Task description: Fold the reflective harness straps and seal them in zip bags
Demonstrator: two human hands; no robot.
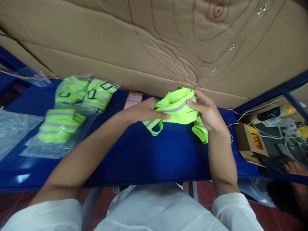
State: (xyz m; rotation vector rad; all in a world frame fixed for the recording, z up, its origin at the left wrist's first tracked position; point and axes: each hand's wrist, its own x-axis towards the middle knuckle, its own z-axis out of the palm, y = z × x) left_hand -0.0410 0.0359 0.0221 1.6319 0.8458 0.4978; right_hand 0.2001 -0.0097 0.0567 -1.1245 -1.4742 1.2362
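A neon-yellow reflective strap bundle [176, 107] with grey stripes is held up above the blue table, between both my hands. My left hand [154, 110] grips its left end, the thumb laid across the front. At the right end my right hand [203, 107] pinches it, thumb in front and fingers behind. One loop of the band hangs below my left hand, and another folded piece [201, 131] dangles by my right wrist. The layers overlap, so the band's full shape is hidden.
Clear bags of neon-yellow reflective gear [72, 91] lie at left, with another bag [59, 126] nearer. A phone [133, 98] showing a timer rests behind my left arm. Cardboard [96, 38] walls the back. At right are a small cardboard box [250, 144], cables and another person's hand [297, 168].
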